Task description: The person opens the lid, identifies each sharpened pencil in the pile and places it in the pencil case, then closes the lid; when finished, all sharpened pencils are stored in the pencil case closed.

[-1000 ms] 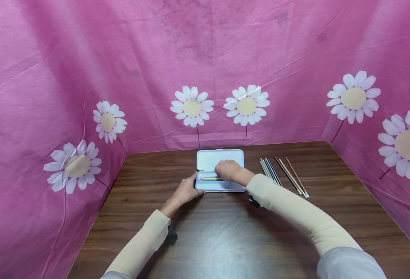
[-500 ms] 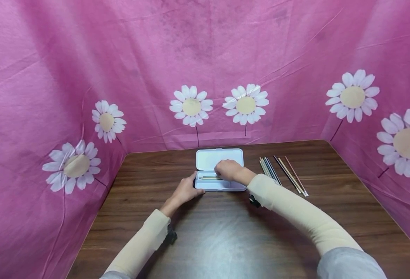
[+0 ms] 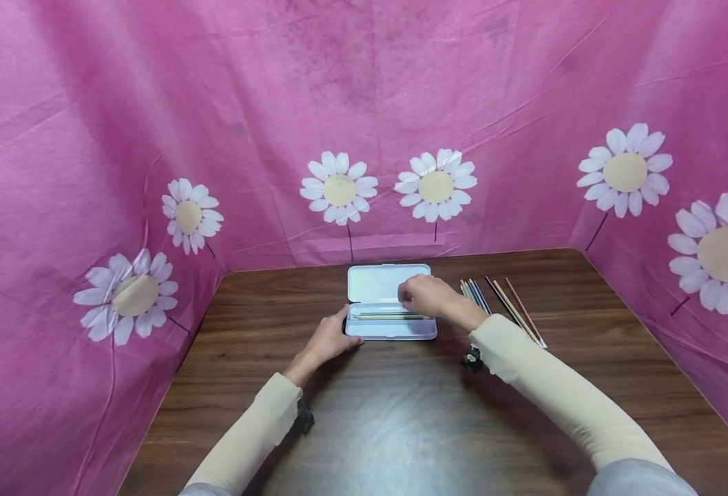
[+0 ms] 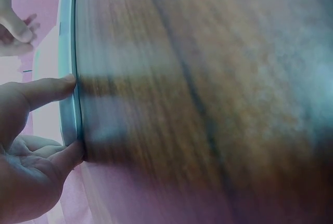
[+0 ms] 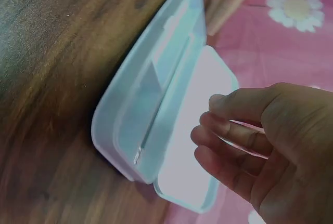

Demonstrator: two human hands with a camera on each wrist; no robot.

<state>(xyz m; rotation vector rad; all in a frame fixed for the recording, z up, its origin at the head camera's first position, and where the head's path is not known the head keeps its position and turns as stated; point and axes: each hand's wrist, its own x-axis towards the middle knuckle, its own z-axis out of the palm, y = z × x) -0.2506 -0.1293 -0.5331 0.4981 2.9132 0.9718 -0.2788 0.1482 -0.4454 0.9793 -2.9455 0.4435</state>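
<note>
A white pencil case [image 3: 394,332] lies on the table with its lid [image 3: 370,284] hinged back, away from me. Thin pencils [image 3: 385,316] lie lengthwise in its rear compartment; the front one shows bare. My left hand [image 3: 328,336] grips the case's left end, and in the left wrist view the thumb presses its front wall while other fingers reach round the end. Over the right part of the lid hovers my right hand [image 3: 430,296]. In the right wrist view its fingers [image 5: 223,167] are loosely bent, with nothing between them and the thumb.
Right of the case lie several more pencils [image 3: 475,295] in a dark and pale bunch. Beside them a few others [image 3: 512,308], one of them red, fan out on the brown wooden table [image 3: 364,406]. A pink flowered cloth [image 3: 264,234] stands behind and around it.
My right hand has come up out of the case and shifted right, uncovering the right end of the pencils inside. My left hand keeps its place on the case.
</note>
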